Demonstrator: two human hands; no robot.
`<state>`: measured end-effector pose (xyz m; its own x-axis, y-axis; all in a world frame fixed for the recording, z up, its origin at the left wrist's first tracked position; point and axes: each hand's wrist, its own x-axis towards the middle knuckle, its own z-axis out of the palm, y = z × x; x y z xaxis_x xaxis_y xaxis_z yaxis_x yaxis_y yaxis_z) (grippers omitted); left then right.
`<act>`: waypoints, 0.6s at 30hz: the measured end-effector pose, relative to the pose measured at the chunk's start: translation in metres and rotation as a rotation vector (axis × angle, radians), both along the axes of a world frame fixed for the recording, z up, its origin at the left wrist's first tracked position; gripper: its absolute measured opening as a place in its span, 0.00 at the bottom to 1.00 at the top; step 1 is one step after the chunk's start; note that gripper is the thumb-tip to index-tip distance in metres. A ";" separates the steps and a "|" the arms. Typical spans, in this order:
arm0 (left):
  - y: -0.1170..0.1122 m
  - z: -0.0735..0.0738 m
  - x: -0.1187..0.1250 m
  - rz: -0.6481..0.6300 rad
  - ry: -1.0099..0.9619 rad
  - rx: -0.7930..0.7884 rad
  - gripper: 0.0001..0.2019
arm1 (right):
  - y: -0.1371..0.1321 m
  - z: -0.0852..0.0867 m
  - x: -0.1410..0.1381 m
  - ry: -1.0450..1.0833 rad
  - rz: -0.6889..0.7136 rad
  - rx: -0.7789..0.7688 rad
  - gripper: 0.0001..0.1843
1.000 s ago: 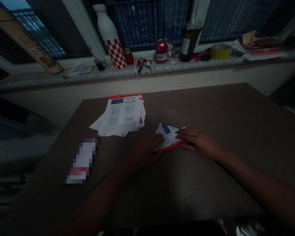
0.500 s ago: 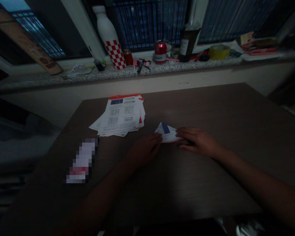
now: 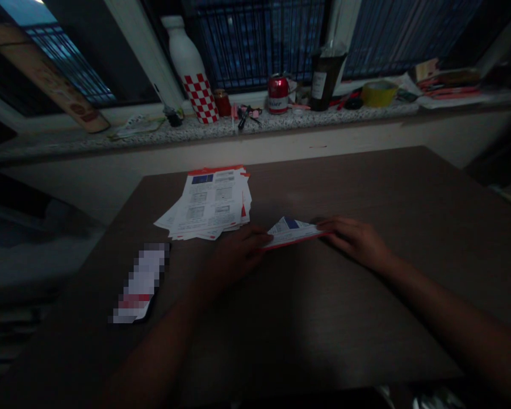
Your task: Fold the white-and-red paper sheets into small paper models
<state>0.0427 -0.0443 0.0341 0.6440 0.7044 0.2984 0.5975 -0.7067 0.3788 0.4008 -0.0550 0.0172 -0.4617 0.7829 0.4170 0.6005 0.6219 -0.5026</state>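
Observation:
A folded sheet of paper point(image 3: 292, 232), printed white and blue with a red lower edge, lies on the dark wooden table point(image 3: 392, 193); its top rises to a point. My left hand point(image 3: 242, 247) has its fingers closed on the left end of the paper. At the right end, my right hand point(image 3: 351, 236) pinches the paper between thumb and fingers. Just beyond my left hand rests a fanned stack of printed sheets point(image 3: 208, 201) with orange-red edges.
A phone point(image 3: 145, 281) with a blurred screen lies left of my left forearm. Along the stone windowsill point(image 3: 153, 136) stand a white bottle with red checks point(image 3: 193, 74), a red can point(image 3: 278, 94), a dark pouch point(image 3: 323, 82) and a roll of yellow tape point(image 3: 378, 94).
My hands have moved apart, the left one leftward and the right one slightly rightward. More of the folded paper and its red lower edge now shows between them.

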 end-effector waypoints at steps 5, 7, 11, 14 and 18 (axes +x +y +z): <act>-0.005 0.017 0.000 0.141 -0.159 -0.040 0.12 | -0.007 0.012 -0.002 0.137 -0.183 -0.002 0.11; -0.007 0.020 0.003 0.244 -0.254 -0.086 0.10 | -0.010 0.017 -0.005 0.203 -0.267 -0.035 0.12; -0.006 0.017 0.005 0.392 -0.372 -0.259 0.12 | -0.010 0.022 -0.010 0.305 -0.305 -0.249 0.15; 0.001 0.008 0.005 0.441 -0.290 -0.329 0.13 | -0.006 0.015 -0.011 0.313 -0.263 -0.389 0.16; 0.009 -0.006 0.006 0.442 -0.098 -0.339 0.13 | 0.001 -0.001 -0.010 0.176 -0.265 -0.409 0.17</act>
